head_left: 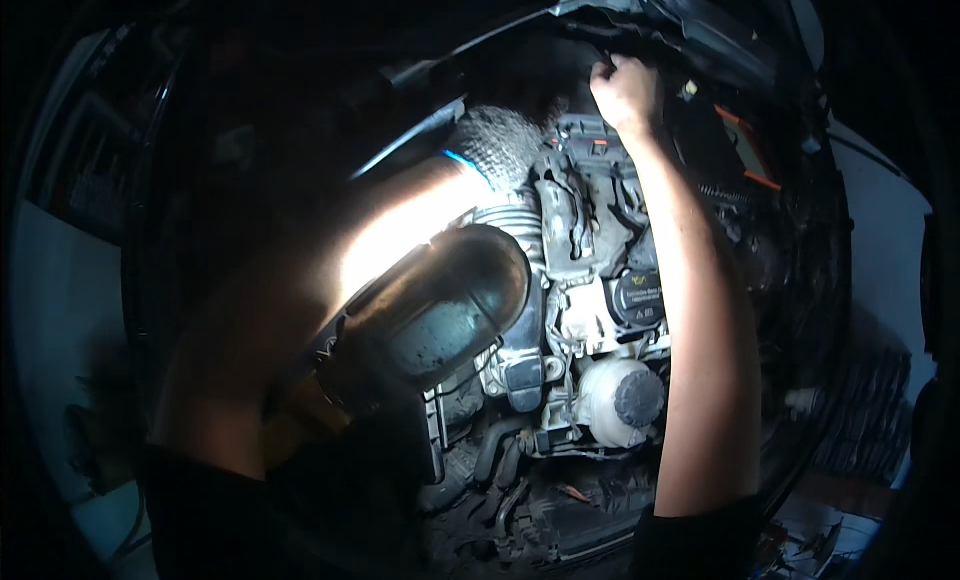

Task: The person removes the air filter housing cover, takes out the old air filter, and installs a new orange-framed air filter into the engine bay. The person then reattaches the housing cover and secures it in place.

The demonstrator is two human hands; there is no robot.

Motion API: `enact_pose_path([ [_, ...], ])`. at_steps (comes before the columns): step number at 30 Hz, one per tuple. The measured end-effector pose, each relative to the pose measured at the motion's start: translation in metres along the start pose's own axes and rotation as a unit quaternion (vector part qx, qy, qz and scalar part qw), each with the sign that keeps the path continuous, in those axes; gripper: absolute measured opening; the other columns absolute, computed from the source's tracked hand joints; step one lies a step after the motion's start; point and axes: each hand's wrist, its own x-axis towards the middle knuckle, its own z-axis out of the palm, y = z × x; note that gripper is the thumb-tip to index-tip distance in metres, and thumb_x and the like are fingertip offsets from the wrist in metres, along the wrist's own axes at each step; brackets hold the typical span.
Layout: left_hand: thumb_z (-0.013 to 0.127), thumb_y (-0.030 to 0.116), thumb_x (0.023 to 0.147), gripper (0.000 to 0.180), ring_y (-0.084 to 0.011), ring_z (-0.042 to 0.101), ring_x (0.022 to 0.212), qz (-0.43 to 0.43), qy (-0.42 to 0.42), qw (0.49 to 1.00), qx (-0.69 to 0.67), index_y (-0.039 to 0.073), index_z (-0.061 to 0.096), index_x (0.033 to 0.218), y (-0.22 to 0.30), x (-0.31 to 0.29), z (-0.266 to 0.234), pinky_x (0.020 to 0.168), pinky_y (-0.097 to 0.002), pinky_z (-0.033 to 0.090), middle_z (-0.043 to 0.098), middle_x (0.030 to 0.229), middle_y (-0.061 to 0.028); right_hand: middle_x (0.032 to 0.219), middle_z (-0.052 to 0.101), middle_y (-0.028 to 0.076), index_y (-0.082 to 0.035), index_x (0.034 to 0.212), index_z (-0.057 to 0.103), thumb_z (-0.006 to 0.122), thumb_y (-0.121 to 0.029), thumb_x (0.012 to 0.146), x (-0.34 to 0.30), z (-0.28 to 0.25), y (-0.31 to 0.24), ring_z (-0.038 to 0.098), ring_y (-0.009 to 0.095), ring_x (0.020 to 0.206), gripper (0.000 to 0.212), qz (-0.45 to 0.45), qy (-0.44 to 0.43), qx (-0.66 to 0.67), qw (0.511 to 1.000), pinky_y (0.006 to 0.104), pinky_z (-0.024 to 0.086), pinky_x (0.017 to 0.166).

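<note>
My left hand (497,145), in a grey textured glove with a blue cuff, reaches to the back of an engine bay. Its fingers are lost in shadow beside the engine, so their grip does not show. My right hand (628,93) is bare, its fingers curled closed at the back of the bay, above a dark plastic part with small red marks (598,145). What it grips is too dark to make out. A hooded work lamp (430,320) is beside my left forearm, which is brightly lit. A ribbed air hose (508,220) runs below the gloved hand.
A black oil filler cap (638,298) and a whitish round reservoir (605,400) with a black lid lie left of my right forearm. Dark hoses (495,450) run in front. An orange-edged part (750,150) is at the back right. A metal bar (480,42) crosses behind my hands.
</note>
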Motion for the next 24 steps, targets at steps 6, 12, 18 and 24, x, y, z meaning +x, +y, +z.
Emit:
enact_pose_path([
  [6,0.047,0.020,0.091,0.048,-0.0348,0.052,0.116,0.000,-0.046,0.997,-0.066,0.011,0.043,0.138,0.006,0.005,-0.015,0.094,-0.0472,0.045,0.050,0.131,-0.0173,0.096,0.068,0.019,-0.006,0.102,0.070,0.055,-0.030,0.084,0.009,-0.019,-0.001,0.066,0.036,0.091,0.034,-0.021,0.009,-0.010,1.000,0.0394,0.053,0.084],
  [12,0.049,0.027,0.093,0.050,-0.0314,0.053,0.118,0.027,0.011,0.997,-0.070,0.011,0.041,0.140,0.004,0.009,0.001,0.095,-0.0442,0.046,0.050,0.134,-0.0140,0.093,0.068,0.018,-0.005,0.094,0.071,0.056,-0.030,0.084,0.011,-0.012,0.007,0.067,0.034,0.087,0.031,-0.008,-0.010,0.001,1.000,0.0398,0.054,0.081],
  [18,0.052,0.034,0.092,0.050,-0.0307,0.050,0.121,0.021,0.000,0.997,-0.073,0.011,0.045,0.136,0.001,0.009,-0.002,0.100,-0.0442,0.043,0.049,0.136,-0.0131,0.086,0.070,0.016,-0.006,0.087,0.072,0.056,-0.032,0.084,0.015,-0.010,0.001,0.068,0.034,0.081,0.030,-0.026,0.017,-0.011,0.999,0.0396,0.056,0.076],
  [24,0.053,0.036,0.092,0.054,-0.0305,0.047,0.125,0.009,-0.012,0.997,-0.080,0.011,0.043,0.138,-0.004,0.006,0.001,0.101,-0.0460,0.041,0.046,0.139,-0.0128,0.090,0.069,0.017,-0.006,0.086,0.072,0.058,-0.032,0.083,0.015,-0.009,-0.009,0.068,0.033,0.084,0.030,-0.018,-0.004,0.008,1.000,0.0406,0.055,0.078],
])
